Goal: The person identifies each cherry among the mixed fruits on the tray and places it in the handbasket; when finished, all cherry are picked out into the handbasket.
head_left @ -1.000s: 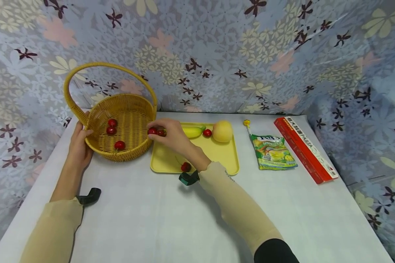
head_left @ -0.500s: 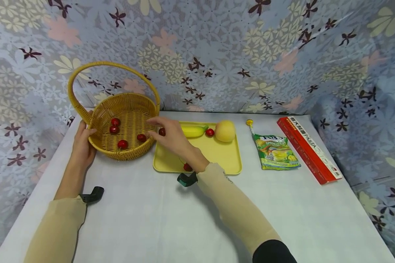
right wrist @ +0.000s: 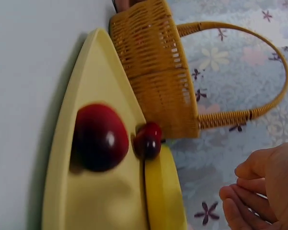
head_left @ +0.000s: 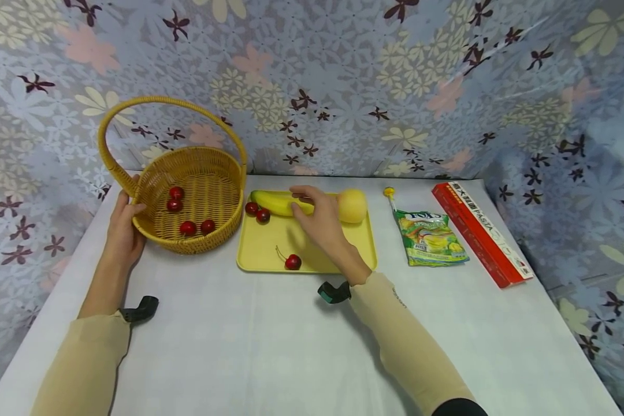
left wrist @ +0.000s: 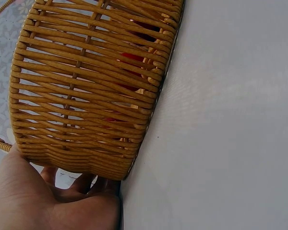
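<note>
My left hand (head_left: 123,228) grips the left side of a yellow wicker basket (head_left: 223,167), thumb at the rim, as the left wrist view also shows (left wrist: 57,196). Several dark red cherries (head_left: 188,228) lie on the basket's floor. Over the yellow tray (head_left: 260,254) hovers my right hand (head_left: 325,222), fingers loosely bent and nothing held. Below its fingertips lies a banana (head_left: 275,203), partly hidden by the hand. Two cherries (head_left: 263,215) sit at the banana's left end, and a stemmed cherry (head_left: 293,262) is near the tray's front edge. A pale yellow round fruit (head_left: 352,206) stands at the back right.
Right of the tray lies a green snack bag (head_left: 431,240), with a yellow-headed stick (head_left: 389,193) at its upper corner. Farther right is a long red pasta box (head_left: 483,234). A flowered cloth (head_left: 343,86) hangs behind the white table (head_left: 229,346).
My right hand released a cherry into the basket, then moved right over the tray to above the banana. My left hand stays on the basket.
</note>
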A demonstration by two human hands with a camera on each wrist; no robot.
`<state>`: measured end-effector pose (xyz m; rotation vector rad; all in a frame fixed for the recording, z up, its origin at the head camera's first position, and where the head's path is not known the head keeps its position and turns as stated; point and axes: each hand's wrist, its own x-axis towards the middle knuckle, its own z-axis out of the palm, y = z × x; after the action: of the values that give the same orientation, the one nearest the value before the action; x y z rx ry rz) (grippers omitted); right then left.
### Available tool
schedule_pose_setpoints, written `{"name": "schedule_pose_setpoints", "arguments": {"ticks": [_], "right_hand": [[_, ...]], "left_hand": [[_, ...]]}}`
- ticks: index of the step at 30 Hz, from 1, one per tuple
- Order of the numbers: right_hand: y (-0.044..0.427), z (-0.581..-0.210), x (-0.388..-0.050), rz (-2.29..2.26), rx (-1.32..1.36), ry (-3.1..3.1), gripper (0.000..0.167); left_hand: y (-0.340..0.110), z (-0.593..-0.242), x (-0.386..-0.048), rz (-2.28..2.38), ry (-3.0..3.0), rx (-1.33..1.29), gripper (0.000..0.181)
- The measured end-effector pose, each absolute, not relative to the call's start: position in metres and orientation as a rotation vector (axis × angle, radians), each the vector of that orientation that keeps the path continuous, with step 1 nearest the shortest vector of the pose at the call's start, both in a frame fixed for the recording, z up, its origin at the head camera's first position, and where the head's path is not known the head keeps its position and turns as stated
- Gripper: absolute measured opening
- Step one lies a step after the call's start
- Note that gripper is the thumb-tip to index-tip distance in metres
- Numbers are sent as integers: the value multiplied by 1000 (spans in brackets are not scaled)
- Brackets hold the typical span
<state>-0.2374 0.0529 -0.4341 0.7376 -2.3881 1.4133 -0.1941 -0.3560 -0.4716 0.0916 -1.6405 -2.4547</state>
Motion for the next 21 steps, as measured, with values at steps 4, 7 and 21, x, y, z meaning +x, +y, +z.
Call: {"name": "schedule_pose_setpoints", "arguments": {"ticks": [4,7,21], "right_hand": [[69,-438,-237,1395,641,-2437,33],[79,-442,-237,1379,583,-2465,33],[107,-452,-228,1151,541,-2543,37]], "left_hand": [[-357,-472,-194,-2460,-1645,97,65],[-357,-472,-194,-2468,-1646,92,65],[-357,-470,-192,-2473,-1656,119,64]]}}
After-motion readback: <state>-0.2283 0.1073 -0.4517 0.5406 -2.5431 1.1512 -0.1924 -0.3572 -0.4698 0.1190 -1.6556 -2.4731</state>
